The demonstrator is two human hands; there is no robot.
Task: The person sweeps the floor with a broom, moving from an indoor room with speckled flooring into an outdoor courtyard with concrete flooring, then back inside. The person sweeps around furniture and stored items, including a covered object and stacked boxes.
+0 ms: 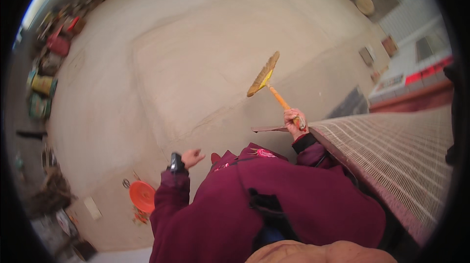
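The right hand (295,120) grips a broom (267,81) whose handle (279,97) points far and left over the floor (196,67), its bristle head (263,73) slanting from near left to far right; the left hand (192,158), loosely bent, holds nothing, near an orange basin (142,196)

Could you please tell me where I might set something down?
Bare floor stretches from the broom to the clutter along the left edge. That edge is crowded; the woven sheet fills the lower right, and an orange basin sits lower left.
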